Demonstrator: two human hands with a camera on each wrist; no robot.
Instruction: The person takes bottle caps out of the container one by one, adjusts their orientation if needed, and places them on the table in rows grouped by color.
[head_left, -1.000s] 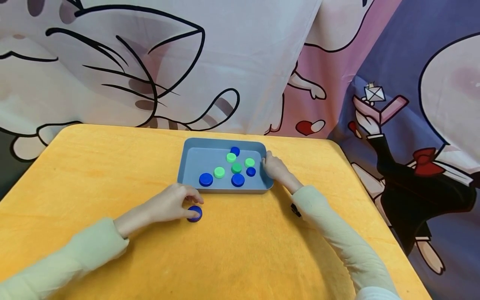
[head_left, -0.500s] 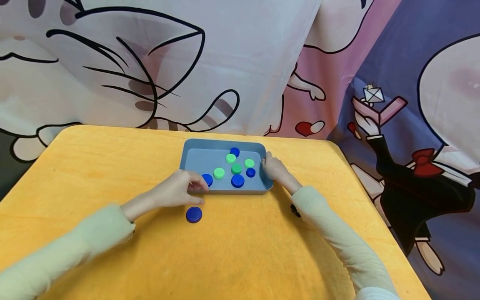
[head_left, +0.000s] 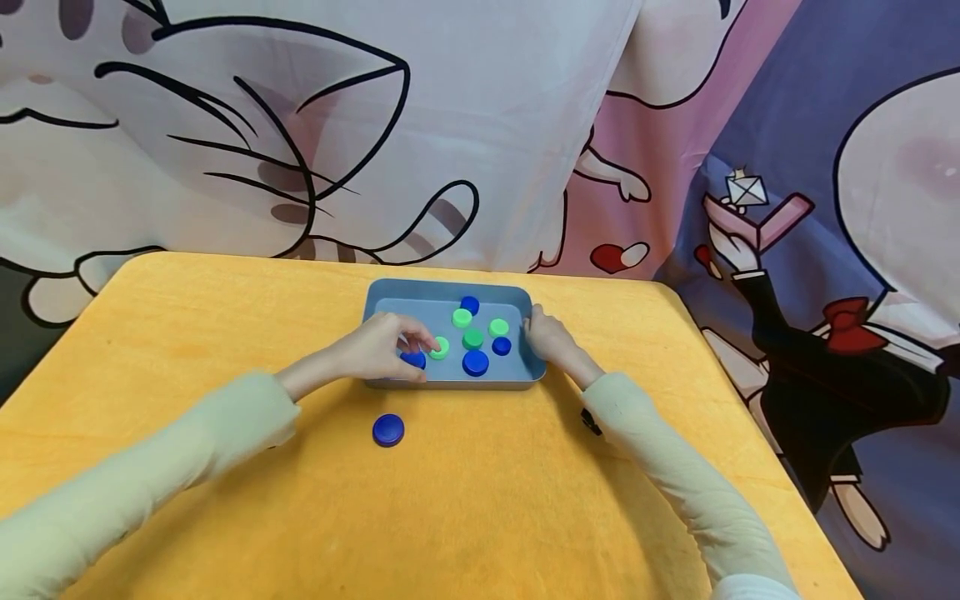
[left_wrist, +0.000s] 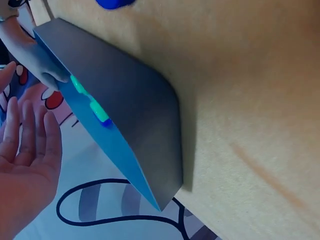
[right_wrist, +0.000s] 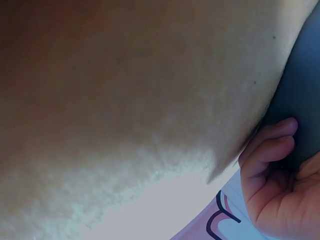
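My left hand (head_left: pixel 371 346) hovers over the left part of a blue-grey tray (head_left: pixel 457 385), its fingers spread loosely with nothing between them. Beneath its fingers are a blue bottle cap (head_left: pixel 413 360), partly hidden, and a light green cap (head_left: pixel 440 348). In the left wrist view that palm (left_wrist: pixel 30 165) lies beyond the tray's wall (left_wrist: pixel 135 100). At the tray's right end my right hand (head_left: pixel 551 337) grips the rim, with curled fingers (right_wrist: pixel 270 145) against the outer wall. One blue cap (head_left: pixel 387 430) lies on the table in front of the tray.
Several more caps lie in the tray, among them a darker green cap (head_left: pixel 472 338), a large blue cap (head_left: pixel 476 362) and a small blue cap (head_left: pixel 502 346). A yellow cloth (head_left: pixel 480 500) covers the table. Behind it hangs a printed cartoon curtain (head_left: pixel 510 125).
My left hand has let go of the blue cap on the table and moved up and right over the tray. The right hand stays at the tray's end.
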